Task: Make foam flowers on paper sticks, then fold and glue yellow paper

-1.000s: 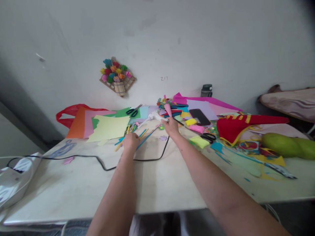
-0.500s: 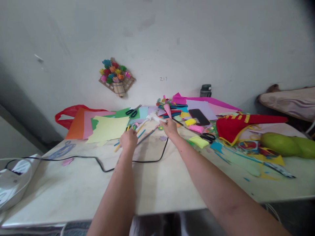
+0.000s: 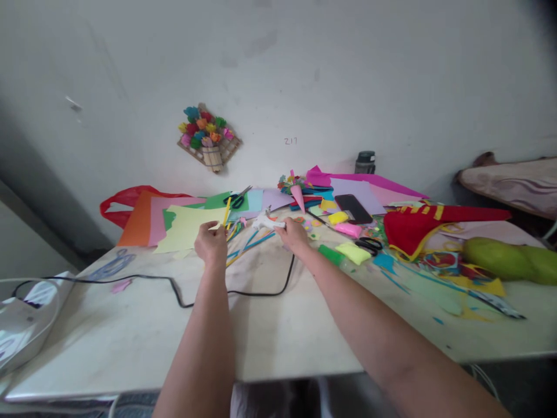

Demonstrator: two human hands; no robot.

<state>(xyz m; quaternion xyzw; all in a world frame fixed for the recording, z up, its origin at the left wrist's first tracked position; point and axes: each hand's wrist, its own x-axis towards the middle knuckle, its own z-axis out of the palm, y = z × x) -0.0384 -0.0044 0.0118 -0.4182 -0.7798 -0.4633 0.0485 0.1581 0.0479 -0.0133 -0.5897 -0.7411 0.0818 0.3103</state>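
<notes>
My left hand is closed on a yellow stick, raised a little above several coloured sticks lying on the table. My right hand grips a white glue gun, whose black cord runs leftward across the table. The gun's nozzle points left toward the stick. A pink paper cone stands just behind the right hand.
Sheets of coloured paper and black scissors lie at the back left. A phone, second scissors, red cloth and a green gourd-like object crowd the right. A white bag sits at far left.
My left hand has lifted a yellow stick out of the pile and moved left. My right hand has drawn the glue gun back and left, nearer me.
</notes>
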